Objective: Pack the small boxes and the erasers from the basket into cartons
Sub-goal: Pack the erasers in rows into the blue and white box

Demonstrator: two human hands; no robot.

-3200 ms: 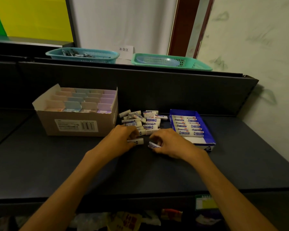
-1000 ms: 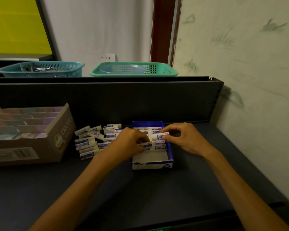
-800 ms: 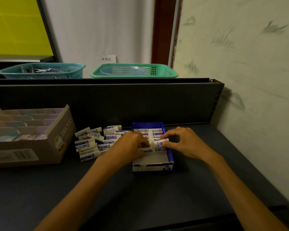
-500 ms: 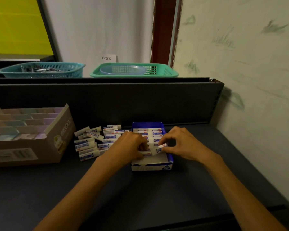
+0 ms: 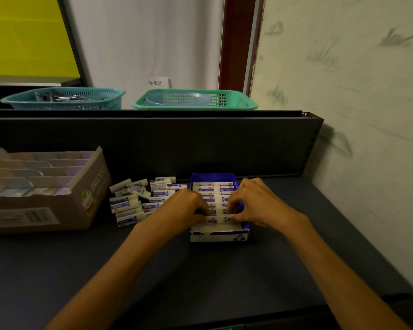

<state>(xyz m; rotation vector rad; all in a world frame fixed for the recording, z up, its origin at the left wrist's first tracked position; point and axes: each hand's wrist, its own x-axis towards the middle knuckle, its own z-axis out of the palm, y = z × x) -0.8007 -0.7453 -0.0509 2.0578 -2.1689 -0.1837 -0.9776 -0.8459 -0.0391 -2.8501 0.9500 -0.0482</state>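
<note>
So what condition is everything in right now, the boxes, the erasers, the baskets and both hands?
blue carton: open, partly filled with rows of erasers, near end bare.
eraser being placed: pinched between both hands at the front row.
left hand: pinching that eraser.
right hand: pinching its other end.
loose erasers: piled on the table beside the carton.
brown carton: open, filled with small boxes.
teal basket: holds dark items.
green basket: holds a pale dish.
</note>
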